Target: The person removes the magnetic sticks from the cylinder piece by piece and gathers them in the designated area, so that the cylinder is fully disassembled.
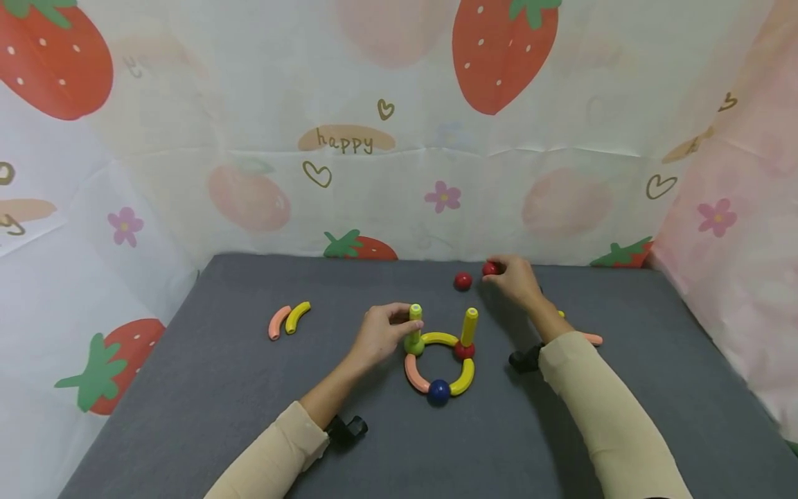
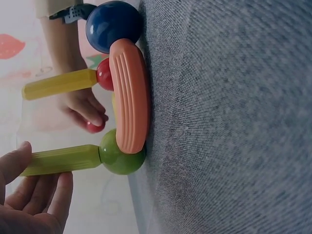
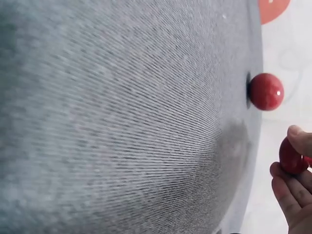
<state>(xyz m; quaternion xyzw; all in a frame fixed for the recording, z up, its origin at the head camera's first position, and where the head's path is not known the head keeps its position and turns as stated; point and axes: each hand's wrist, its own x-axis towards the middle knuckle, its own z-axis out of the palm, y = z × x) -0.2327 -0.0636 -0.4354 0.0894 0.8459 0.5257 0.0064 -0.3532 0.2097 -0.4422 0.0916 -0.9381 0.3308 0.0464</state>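
Fingers (image 1: 399, 320) of the left hand (image 1: 379, 335) pinch the upright yellow stick (image 1: 415, 320) on the ring's green ball (image 1: 413, 344), at ten o'clock; right-hand fingers (image 3: 292, 192) clasp a red ball (image 1: 489, 269) at the surface's (image 1: 187, 402) far edge. Both look light, hard and slick, the ball best pinched across its middle. Only the left wrist view shows the stick's ribbed sides (image 2: 61, 160).

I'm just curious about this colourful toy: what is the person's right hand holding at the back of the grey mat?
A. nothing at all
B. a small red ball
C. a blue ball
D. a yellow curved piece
B: the right hand pinches a small red ball in its fingertips, while a second red ball lies loose on the grey mat beside it.
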